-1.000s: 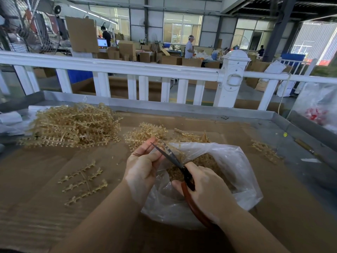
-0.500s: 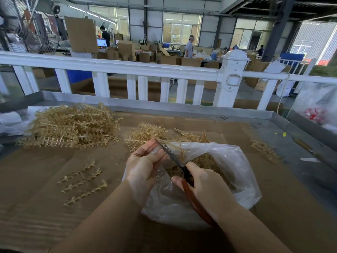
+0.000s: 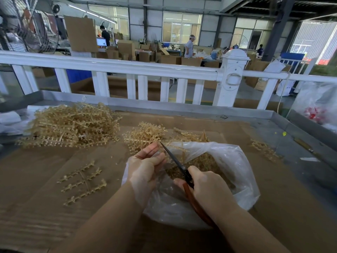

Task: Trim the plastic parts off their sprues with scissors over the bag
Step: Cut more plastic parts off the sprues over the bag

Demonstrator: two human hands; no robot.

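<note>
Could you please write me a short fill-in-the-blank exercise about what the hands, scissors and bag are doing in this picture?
1. The right hand holds the scissors by their ____-coloured handles.
2. The scissor blades point toward the ____ hand.
3. Both hands work over a clear plastic ____ holding trimmed parts.
4. The largest pile of untrimmed sprues lies to the ____ of the single sprue lying flat on the cardboard.

Missing words: orange; left; bag; far side

White railing (image 3: pixel 145 65), cardboard boxes (image 3: pixel 125 48), fan (image 3: pixel 27 26)
</note>
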